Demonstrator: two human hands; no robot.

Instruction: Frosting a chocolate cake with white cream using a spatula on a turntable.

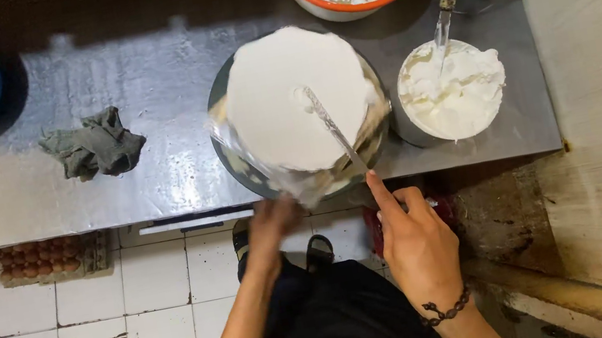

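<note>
Overall level: moderate, warm indoor light; far edge of the scene dim.
Source: overhead, judging by the sheen on the metal worktop (153,170).
Glare: pale streaked reflections across the worktop's middle; the white cake top (288,97) is nearly blown out.
Shadows: dark band along the worktop's far edge; soft ones under the bowls.
Blur: left hand (271,224) motion-smeared; right hand (413,244) sharp.
Distortion: slight wide-angle bending at the edges.

**Bare arms, dark clothes, one beaded bracelet**

Both forearms are bare, with no sleeves in view. The right hand (413,244) has a dark beaded bracelet (448,310) around its wrist. The left hand (271,224) wears nothing. Black clothing (337,327) covers the lap. Dark sandals (319,251) with open straps show on the feet.
</note>
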